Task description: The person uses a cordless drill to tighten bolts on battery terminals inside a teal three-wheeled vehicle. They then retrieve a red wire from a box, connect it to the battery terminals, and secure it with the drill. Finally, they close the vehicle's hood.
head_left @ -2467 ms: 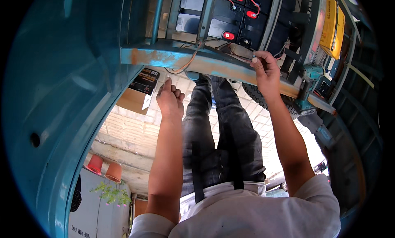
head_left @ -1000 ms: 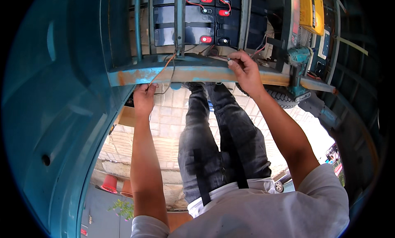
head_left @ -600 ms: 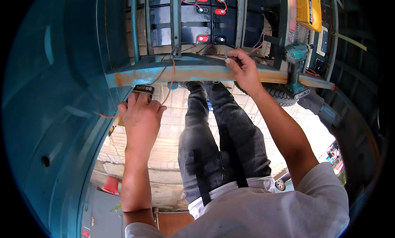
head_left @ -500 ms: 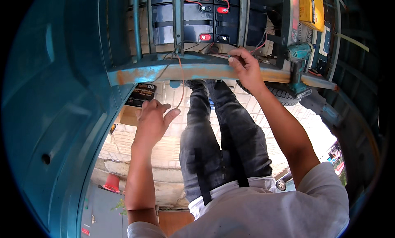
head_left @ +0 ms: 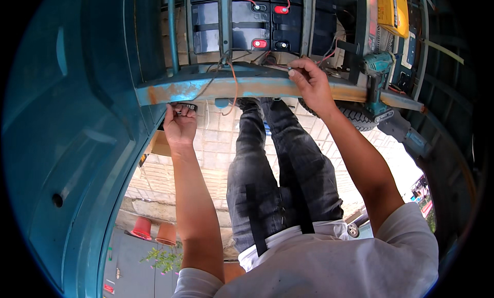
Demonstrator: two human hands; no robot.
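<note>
My right hand (head_left: 312, 87) is raised over the rusty blue metal beam (head_left: 262, 88). Its thumb and forefinger pinch the end of a thin reddish wire (head_left: 276, 67). Past the beam's left part, my left hand (head_left: 180, 127) has its palm up and fingers curled, close to the blue panel's edge. It covers most of a black box (head_left: 189, 106) with pale print; what the fingers hold, if anything, is hidden. An orange-brown wire (head_left: 236, 87) hangs loose over the beam, beside a dark cable. Beyond stand several black batteries (head_left: 250, 35) with red and black terminals.
A teal cordless drill (head_left: 378, 82) stands on the beam at right, near a yellow box (head_left: 392, 12). The large blue panel (head_left: 67, 143) closes off the left side. Below are paving, a tyre (head_left: 355, 119), a cardboard box (head_left: 160, 145) and flowerpots (head_left: 141, 228).
My left hand has moved up and left, away from the hanging wire to the black box, turning palm up. The orange-brown wire now hangs free. My right hand keeps its pinch.
</note>
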